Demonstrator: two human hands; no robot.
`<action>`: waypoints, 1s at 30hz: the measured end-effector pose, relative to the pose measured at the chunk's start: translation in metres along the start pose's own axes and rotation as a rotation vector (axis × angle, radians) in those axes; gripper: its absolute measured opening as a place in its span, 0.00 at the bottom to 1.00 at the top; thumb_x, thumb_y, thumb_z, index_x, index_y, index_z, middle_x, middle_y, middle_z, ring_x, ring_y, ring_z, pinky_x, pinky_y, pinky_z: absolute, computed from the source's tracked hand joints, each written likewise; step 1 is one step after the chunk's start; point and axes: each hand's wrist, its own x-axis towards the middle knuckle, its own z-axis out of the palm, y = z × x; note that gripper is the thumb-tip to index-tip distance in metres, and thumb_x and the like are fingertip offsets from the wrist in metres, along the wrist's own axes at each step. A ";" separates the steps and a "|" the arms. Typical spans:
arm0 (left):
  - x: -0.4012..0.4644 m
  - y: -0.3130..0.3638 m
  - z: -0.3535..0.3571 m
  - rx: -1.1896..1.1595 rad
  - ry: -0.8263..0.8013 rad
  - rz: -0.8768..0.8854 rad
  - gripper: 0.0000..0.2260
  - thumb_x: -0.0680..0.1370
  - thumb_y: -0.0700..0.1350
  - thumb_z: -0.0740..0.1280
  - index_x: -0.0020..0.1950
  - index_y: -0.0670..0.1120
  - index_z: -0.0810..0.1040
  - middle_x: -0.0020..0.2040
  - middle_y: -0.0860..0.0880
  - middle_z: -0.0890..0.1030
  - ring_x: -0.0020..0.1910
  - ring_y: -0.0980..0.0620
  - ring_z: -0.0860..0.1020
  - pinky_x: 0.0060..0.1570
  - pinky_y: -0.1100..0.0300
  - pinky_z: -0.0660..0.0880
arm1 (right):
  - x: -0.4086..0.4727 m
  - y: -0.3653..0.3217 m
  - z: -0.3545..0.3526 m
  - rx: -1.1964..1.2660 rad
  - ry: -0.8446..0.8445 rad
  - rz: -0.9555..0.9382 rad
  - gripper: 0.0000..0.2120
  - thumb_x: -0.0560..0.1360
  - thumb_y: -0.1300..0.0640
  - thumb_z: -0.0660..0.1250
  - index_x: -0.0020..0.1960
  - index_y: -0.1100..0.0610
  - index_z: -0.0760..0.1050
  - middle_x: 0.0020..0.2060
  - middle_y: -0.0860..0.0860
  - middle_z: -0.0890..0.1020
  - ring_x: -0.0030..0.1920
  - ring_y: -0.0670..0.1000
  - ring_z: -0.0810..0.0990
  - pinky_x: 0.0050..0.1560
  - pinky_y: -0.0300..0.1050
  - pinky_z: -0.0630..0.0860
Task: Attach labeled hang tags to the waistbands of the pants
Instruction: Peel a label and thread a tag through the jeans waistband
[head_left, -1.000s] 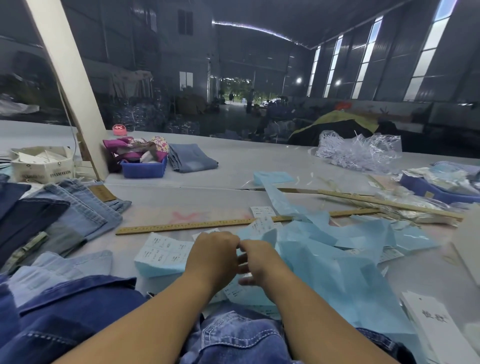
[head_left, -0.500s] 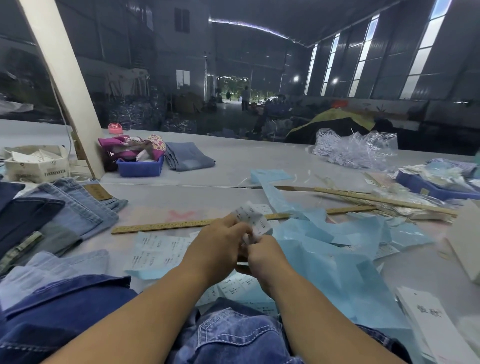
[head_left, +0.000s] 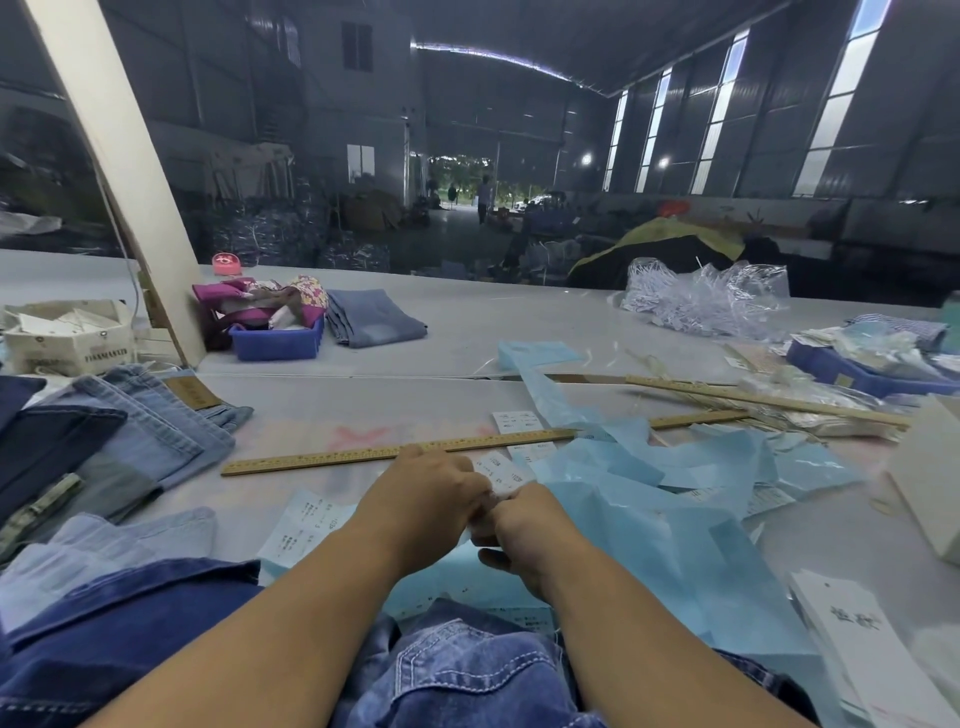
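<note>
Both hands pinch one small white label above the table.

The left hand and the right hand meet knuckle to knuckle, fingers curled on the printed label, which sticks up between them. Under the wrists lie blue denim pants. Light blue backing paper spreads to the right, a wooden ruler lies just behind the hands, and white hang tags sit at the right edge.

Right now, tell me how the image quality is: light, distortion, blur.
Head view: wide-angle bending curves the white pillar and roofline; the hall behind is dim, with bright window strips blown out; the table is evenly lit with soft shadows; both hands, left and right, are fairly sharp, but the print on the white label they pinch is unreadable.
</note>
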 end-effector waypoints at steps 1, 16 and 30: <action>0.000 0.000 0.000 0.008 0.002 0.004 0.10 0.82 0.48 0.56 0.53 0.54 0.78 0.51 0.55 0.79 0.50 0.51 0.76 0.49 0.57 0.62 | 0.000 0.000 -0.001 0.002 0.002 -0.002 0.13 0.74 0.71 0.62 0.56 0.63 0.77 0.50 0.61 0.82 0.44 0.54 0.78 0.41 0.43 0.78; 0.000 -0.002 -0.004 0.071 -0.101 -0.077 0.08 0.80 0.44 0.58 0.46 0.50 0.76 0.42 0.51 0.78 0.37 0.49 0.70 0.37 0.58 0.65 | 0.000 -0.001 -0.001 0.024 -0.017 -0.004 0.08 0.77 0.67 0.65 0.44 0.57 0.79 0.44 0.56 0.81 0.43 0.52 0.78 0.38 0.43 0.77; -0.003 -0.007 0.002 -0.077 -0.153 -0.186 0.11 0.81 0.47 0.56 0.46 0.48 0.76 0.44 0.50 0.80 0.43 0.47 0.76 0.40 0.56 0.71 | 0.002 0.003 -0.001 -0.425 0.006 0.048 0.11 0.77 0.68 0.61 0.57 0.63 0.78 0.47 0.61 0.78 0.43 0.58 0.74 0.40 0.46 0.73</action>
